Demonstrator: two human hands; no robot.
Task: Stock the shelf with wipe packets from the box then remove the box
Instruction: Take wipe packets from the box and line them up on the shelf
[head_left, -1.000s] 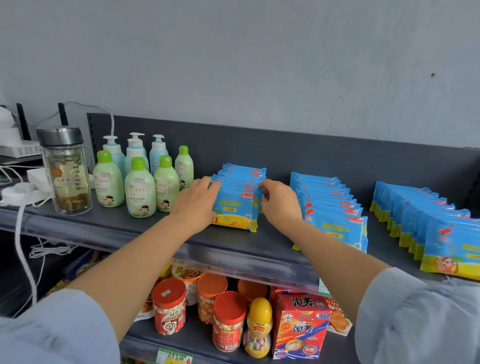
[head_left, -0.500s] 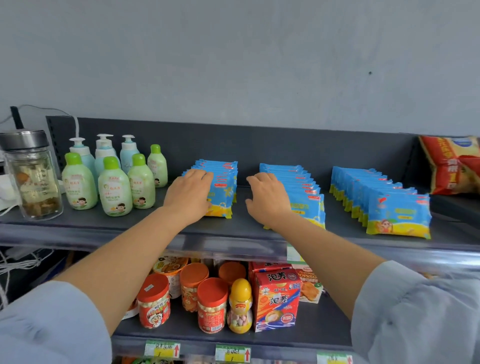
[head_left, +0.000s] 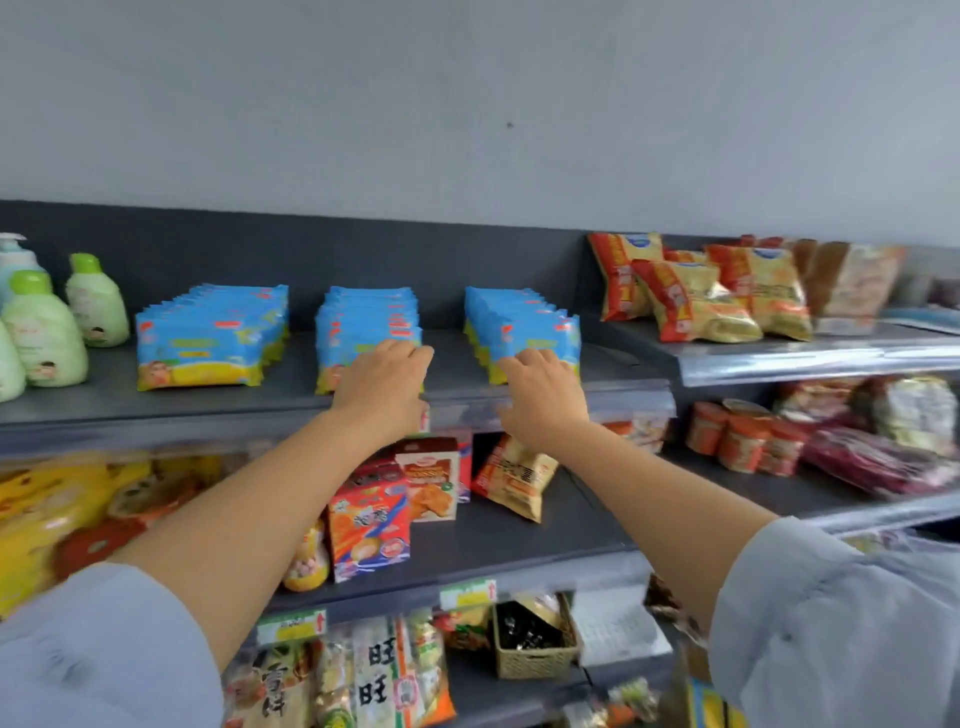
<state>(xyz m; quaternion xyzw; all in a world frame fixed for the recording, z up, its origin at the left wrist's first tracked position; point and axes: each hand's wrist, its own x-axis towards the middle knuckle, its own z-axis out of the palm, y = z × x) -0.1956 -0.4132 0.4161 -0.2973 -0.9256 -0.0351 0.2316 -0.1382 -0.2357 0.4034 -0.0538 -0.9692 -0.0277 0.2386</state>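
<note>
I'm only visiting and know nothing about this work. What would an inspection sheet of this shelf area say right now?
Surface: dark grey metal top shelf, packets standing on it.
Job's things: blue-and-yellow wipe packets in three rows: left row, middle row, right row; box not seen.
Clutter: pale green plastic bottles at left; red-and-gold snack bags at right.
Grippers: left hand touches the middle row's front, right hand the right row's front; grip unclear.
Cables: nothing seen.
Surroundings: plain grey wall; stocked lower shelf.
</note>
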